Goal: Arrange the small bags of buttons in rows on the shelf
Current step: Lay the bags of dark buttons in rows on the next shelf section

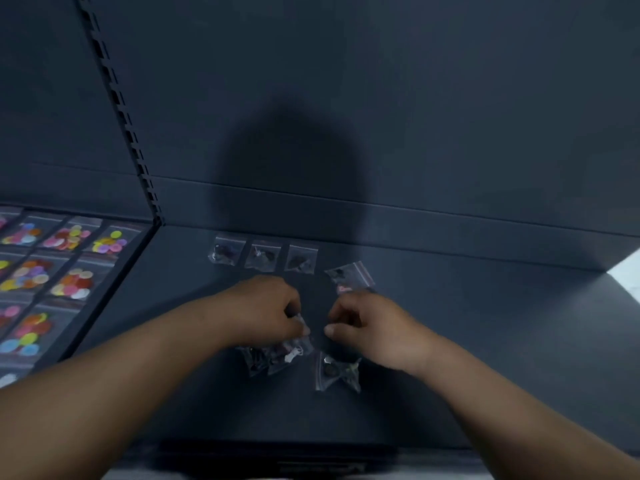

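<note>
A dark grey shelf (485, 341) fills the lower half of the frame, closed behind by a plain dark back wall (381, 98) on which a rounded shadow (291, 174) falls at the centre. A slotted upright (117, 102) runs down from the upper left to the shelf's back corner, and left of it a neighbouring shelf (114, 282) carries clear bags of coloured buttons (69, 237) laid in rows. A pale bright patch (627, 271) shows at the right edge. Near the back of the shelf a row of three small bags (263, 255) holding dark buttons lies side by side, and just right of it a tilted bag (349, 277) with a reddish strip lies askew, slightly nearer. The shelf surface to the right of the hands and along the back edge on that side is bare and dark; the front edge (277, 448) lies at the bottom centre, between the two forearms. The left hand (266, 310), at centre, has its fingers curled down and grips a bunch of small bags (273, 356) that fans out beneath it onto the shelf. The right hand (370, 323) sits just beside it, fingers curled in and thumb pointing toward the left hand; whether it pinches anything cannot be told. A lone bag (337, 374) lies on the shelf just below that hand.
</note>
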